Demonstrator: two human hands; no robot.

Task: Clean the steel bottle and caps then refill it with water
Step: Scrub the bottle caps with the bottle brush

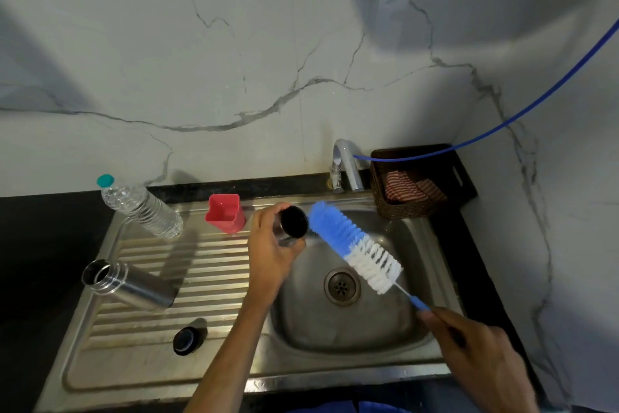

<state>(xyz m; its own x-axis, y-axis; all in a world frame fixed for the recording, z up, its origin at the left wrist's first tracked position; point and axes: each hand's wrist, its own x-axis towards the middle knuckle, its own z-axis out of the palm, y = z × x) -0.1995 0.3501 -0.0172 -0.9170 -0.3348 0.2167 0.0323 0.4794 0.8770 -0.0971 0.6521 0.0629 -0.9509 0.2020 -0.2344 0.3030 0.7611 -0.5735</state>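
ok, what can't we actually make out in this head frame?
- Cap in the left hand: its body is hidden by the fingers; the inside is just dark.
- Brush handle: its end is buried in the right hand.
- Steel bottle: inside too dark to judge.
- Tap: water flow not discernible.

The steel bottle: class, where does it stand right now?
The steel bottle stands open on the ribbed drainboard, left of the sink basin, with a black cap nearer the camera.

No legible text or labels.
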